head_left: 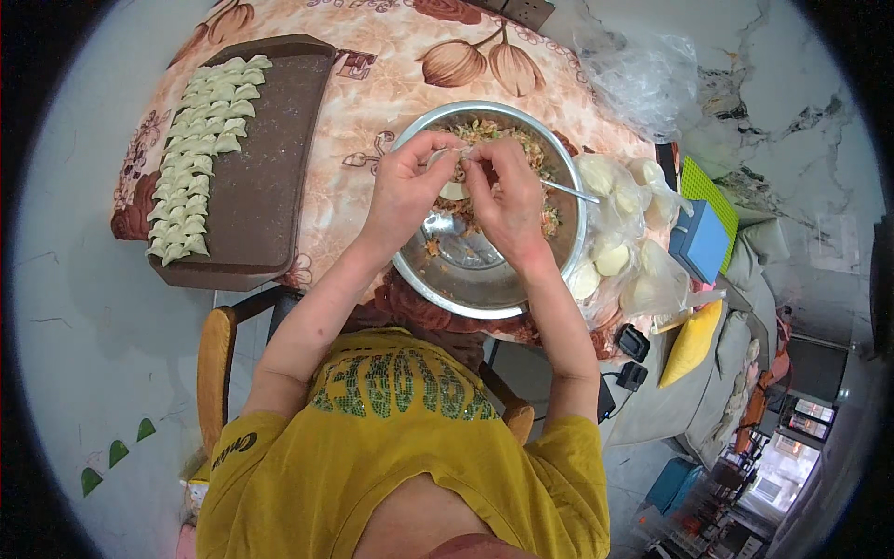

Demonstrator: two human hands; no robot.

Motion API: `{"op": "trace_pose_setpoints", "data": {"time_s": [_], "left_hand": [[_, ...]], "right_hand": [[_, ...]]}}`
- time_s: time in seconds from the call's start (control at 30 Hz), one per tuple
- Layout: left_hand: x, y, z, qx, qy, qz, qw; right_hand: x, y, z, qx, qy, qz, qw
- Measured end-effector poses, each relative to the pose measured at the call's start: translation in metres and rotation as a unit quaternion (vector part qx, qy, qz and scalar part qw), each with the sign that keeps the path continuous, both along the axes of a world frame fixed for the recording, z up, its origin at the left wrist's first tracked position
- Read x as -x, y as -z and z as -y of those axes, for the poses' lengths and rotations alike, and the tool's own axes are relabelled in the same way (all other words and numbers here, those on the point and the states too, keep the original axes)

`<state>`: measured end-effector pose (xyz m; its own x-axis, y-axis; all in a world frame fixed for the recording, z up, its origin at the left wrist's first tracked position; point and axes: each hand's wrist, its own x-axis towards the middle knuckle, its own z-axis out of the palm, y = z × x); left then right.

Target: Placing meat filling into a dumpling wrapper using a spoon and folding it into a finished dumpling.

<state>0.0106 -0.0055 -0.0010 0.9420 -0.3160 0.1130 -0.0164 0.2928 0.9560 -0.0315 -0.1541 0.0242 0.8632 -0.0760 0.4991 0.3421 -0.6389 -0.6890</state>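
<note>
My left hand [407, 184] and my right hand [507, 197] meet over a steel bowl [507, 296] and pinch one pale dumpling [453, 189] between their fingers. The bowl holds chopped green and pink filling [480, 130], and a metal utensil handle [570, 192] rests on its right rim. A dark brown tray [270, 177] lies to the left of the bowl. Several folded dumplings [197, 154] are lined up in rows along the tray's left side.
A plastic bag with round dough wrappers [615, 233] lies right of the bowl. The round table has a floral cloth [372, 84]. A crumpled clear bag [643, 79] sits at the back right. A wooden chair [216, 368] is under me, and a sofa with a yellow cushion [694, 340] is right.
</note>
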Motion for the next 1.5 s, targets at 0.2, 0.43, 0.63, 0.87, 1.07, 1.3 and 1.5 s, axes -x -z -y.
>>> {"op": "trace_pose_setpoints", "data": {"time_s": [0.2, 0.43, 0.63, 0.87, 1.07, 1.3, 1.5], "left_hand": [[0.001, -0.001, -0.002, -0.014, 0.004, 0.015, 1.000], [0.001, -0.002, -0.002, -0.033, 0.000, 0.015, 0.999], [-0.001, -0.003, -0.006, 0.012, 0.061, -0.063, 0.996], [0.003, -0.005, -0.004, -0.009, 0.039, -0.041, 0.998], [0.005, -0.003, -0.004, -0.040, 0.036, -0.017, 0.998], [0.000, 0.002, -0.004, -0.055, 0.020, 0.092, 0.994], [0.002, -0.003, -0.004, 0.013, 0.034, 0.004, 0.999]], "right_hand": [[0.002, -0.005, -0.004, -0.056, -0.009, -0.010, 0.998], [0.001, -0.002, 0.004, -0.024, -0.021, -0.031, 0.999], [0.003, 0.002, 0.009, -0.026, 0.027, -0.002, 0.999], [0.001, -0.005, 0.004, 0.126, 0.026, 0.086, 0.988], [0.002, -0.005, 0.004, 0.133, 0.006, 0.074, 0.988], [0.003, 0.002, 0.006, -0.021, -0.014, -0.012, 1.000], [0.004, -0.003, 0.008, -0.043, -0.019, -0.052, 0.997]]}}
